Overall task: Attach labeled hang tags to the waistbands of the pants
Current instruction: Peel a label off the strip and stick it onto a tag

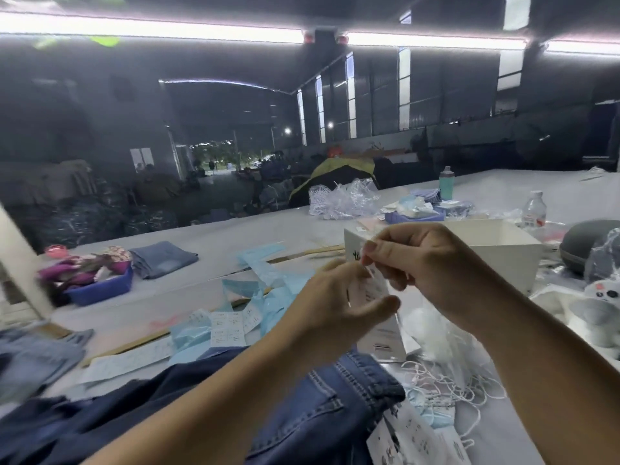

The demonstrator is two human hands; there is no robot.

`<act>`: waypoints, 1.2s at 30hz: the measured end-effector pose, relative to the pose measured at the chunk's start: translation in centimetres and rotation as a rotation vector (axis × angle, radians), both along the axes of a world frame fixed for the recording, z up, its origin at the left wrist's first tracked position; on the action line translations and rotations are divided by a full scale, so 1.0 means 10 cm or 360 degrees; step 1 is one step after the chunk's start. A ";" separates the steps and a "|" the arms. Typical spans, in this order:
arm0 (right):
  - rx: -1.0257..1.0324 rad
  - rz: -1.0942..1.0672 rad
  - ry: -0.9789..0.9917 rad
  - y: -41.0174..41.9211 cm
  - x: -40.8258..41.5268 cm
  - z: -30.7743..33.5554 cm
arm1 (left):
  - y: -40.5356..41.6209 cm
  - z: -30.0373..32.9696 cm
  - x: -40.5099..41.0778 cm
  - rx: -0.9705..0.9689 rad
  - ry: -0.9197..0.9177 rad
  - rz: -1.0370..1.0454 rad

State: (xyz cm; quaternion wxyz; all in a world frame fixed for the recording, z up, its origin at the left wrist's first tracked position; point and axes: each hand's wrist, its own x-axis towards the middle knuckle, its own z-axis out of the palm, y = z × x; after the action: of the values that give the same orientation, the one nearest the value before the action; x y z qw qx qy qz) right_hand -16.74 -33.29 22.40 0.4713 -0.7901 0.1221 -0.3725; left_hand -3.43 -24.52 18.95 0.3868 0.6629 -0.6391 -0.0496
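Both my hands are raised over the table, working on one white hang tag point(370, 290). My left hand point(335, 307) holds the tag from below, thumb stretched under it. My right hand point(412, 263) pinches the tag's top edge between thumb and forefinger. Dark blue denim pants point(322, 407) lie under my forearms at the front of the table, waistband to the right. A heap of white tag strings point(446, 380) lies to the right of the pants. More printed tags point(412, 441) rest at the bottom right.
Label sheets point(228, 327) and light blue backing strips point(255, 263) litter the table's middle. A white box point(496, 250) stands behind my hands. A blue tray of fabric point(100, 290) and folded jeans point(164, 258) sit at left. Two bottles point(533, 209) stand at the far right.
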 end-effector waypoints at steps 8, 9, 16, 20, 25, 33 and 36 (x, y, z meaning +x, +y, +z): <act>0.0226 0.0352 0.0106 0.56 0.16 -0.04 | 1.07 -0.01 0.07 -0.0014 0.0288 0.0383; 0.0285 0.0372 0.0077 0.60 0.18 -0.06 | 1.20 -0.04 0.10 0.0001 0.0475 0.0417; 0.0744 0.0765 -0.0061 0.87 0.23 -0.37 | 1.86 -0.34 0.13 -0.0150 0.1330 0.0471; 0.1008 0.1138 -0.0142 0.89 0.13 -0.61 | 1.97 -0.47 0.10 -0.0132 0.1330 0.0547; 0.1201 0.1281 -0.0200 0.83 -0.05 -0.86 | 1.92 -0.51 0.12 0.0068 0.1125 0.0689; 0.1205 0.0775 -0.0276 0.93 -0.15 -1.06 | 1.73 -0.41 0.07 0.0183 0.0868 0.0677; 0.1109 0.0681 -0.0291 0.90 -0.18 -1.03 | 1.65 -0.40 0.05 0.0164 0.0876 0.0647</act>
State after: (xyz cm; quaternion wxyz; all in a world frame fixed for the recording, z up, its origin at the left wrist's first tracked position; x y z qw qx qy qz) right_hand -18.54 -24.33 12.09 0.7861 -0.5545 0.0315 -0.2712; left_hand -2.95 -8.05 14.99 0.5127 0.7571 -0.3623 -0.1807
